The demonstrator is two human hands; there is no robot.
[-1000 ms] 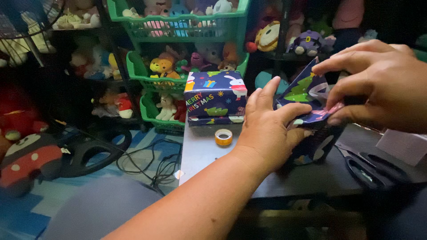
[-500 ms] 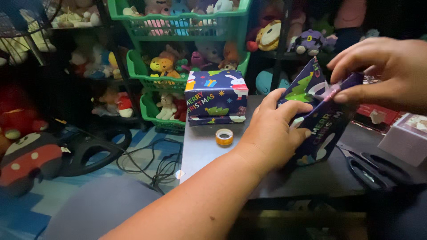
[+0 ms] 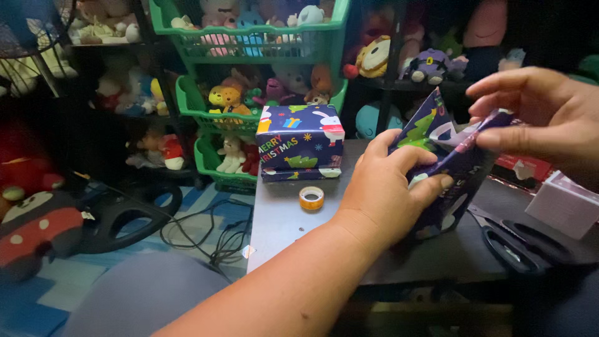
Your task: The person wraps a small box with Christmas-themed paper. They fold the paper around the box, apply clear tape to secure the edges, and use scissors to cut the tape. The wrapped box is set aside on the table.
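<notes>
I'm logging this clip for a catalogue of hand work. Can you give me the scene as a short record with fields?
Setting: grey table in front of green baskets filled with plush toys
Left hand: left hand presses against the side of a box in dark blue wrapping paper
Right hand: right hand pinches a raised flap of the paper at the top
On the table: wrapped boxes stacked at the far edge; roll of tape; black scissors; small white box
Floor: black cables
</notes>
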